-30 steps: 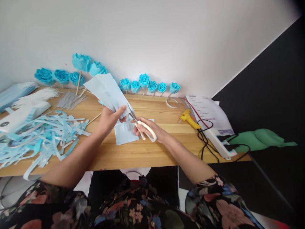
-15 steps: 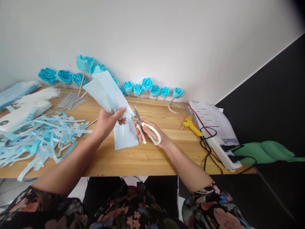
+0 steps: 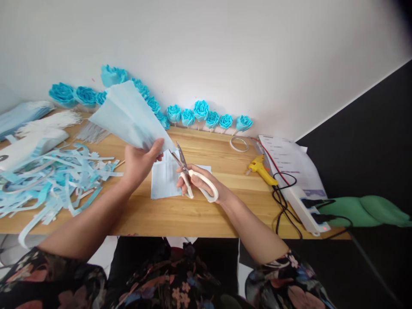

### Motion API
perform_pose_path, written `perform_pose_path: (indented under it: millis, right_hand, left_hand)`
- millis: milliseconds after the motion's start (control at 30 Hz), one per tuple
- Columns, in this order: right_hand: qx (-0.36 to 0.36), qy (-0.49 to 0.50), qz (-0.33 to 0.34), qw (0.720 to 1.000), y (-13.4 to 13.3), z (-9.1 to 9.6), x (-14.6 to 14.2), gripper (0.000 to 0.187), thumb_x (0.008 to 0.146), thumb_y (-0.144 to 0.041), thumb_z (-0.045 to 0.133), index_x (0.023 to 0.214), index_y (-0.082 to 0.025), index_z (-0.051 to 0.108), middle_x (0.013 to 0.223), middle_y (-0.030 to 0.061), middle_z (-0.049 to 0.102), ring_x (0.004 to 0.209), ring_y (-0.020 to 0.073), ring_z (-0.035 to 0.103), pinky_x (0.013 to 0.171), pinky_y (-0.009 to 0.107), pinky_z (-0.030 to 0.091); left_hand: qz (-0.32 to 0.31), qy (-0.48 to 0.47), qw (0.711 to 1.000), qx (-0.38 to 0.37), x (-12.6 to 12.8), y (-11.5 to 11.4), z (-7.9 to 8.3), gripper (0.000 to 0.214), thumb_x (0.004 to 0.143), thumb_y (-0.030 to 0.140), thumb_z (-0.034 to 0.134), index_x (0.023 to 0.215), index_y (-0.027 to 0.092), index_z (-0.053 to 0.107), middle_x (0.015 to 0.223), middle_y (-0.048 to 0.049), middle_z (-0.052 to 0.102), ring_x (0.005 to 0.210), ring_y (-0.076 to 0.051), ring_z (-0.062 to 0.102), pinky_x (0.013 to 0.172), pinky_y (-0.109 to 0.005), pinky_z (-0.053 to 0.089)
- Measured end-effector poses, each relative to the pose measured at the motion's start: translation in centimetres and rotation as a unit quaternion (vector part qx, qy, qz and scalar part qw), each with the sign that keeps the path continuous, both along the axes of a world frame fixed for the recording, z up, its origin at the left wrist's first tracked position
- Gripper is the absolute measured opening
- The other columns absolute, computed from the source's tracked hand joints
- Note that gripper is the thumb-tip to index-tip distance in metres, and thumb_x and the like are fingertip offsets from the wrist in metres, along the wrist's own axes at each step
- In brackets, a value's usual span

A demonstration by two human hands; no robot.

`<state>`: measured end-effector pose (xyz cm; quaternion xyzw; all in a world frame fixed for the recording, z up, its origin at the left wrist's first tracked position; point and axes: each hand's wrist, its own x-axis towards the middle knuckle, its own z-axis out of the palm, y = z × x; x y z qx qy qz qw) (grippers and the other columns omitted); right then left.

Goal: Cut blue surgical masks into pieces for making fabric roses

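My left hand (image 3: 144,165) pinches a pale blue, creased fabric-like sheet (image 3: 131,116) between thumb and fingers, raised and tilted above the table. White-handled scissors (image 3: 204,185) are in my right hand (image 3: 197,178), fingers through the loops. Their blades stand slightly apart at the lower right corner of the raised sheet. Below, another pale blue piece (image 3: 162,182) lies flat on the wood, and a pale edge shows behind my right hand, partly hidden by it.
Blue strips (image 3: 54,180) are heaped at the left, near white folded material (image 3: 35,141) and thin grey sticks (image 3: 92,132). Blue fabric roses (image 3: 201,110) line the wall. At right are a tape roll (image 3: 238,144), yellow glue gun (image 3: 261,169), papers (image 3: 289,163) and a power strip (image 3: 302,210).
My left hand has shifted left with the raised sheet. The scissor blades have opened a little. A pale piece now shows on the table to the right, behind my right hand.
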<state>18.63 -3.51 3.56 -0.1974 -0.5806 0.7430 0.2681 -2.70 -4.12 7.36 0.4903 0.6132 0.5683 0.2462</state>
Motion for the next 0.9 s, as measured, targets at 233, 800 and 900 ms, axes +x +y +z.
perform_pose_path:
  millis: [233,800,900]
  right_hand:
    - [0.012,-0.027,-0.032,0.999,-0.1,0.5,-0.1,0.061,0.085,-0.064,0.071,0.124,-0.018,0.061,0.096,0.0073,0.071,0.075,0.0137,0.067,0.065,0.027,0.055]
    - [-0.051,-0.045,0.008,0.998,-0.1,1.2,0.5,0.062,0.081,-0.061,0.076,0.118,-0.013,0.064,0.082,0.005,0.071,0.057,0.011,0.063,0.048,0.022,0.051]
    - [-0.042,-0.05,-0.018,0.998,-0.1,1.2,0.4,0.06,0.082,-0.06,0.076,0.12,-0.015,0.064,0.083,0.0047,0.07,0.059,0.0107,0.063,0.05,0.022,0.052]
  left_hand:
    - [-0.003,0.128,0.991,0.05,0.0,-0.3,-2.0,0.033,0.08,0.046,0.068,0.06,0.022,0.058,0.057,-0.0014,0.063,0.057,-0.02,0.061,0.061,-0.032,0.049]
    - [-0.013,-0.087,0.995,0.044,-0.5,0.9,-1.0,0.029,0.08,0.035,0.071,0.059,0.019,0.059,0.049,-0.0001,0.059,0.045,-0.014,0.055,0.045,-0.025,0.044]
    - [0.001,-0.067,0.997,0.038,-0.4,0.9,-1.0,0.03,0.079,0.035,0.071,0.057,0.019,0.059,0.049,-0.0004,0.059,0.045,-0.014,0.055,0.045,-0.025,0.045]
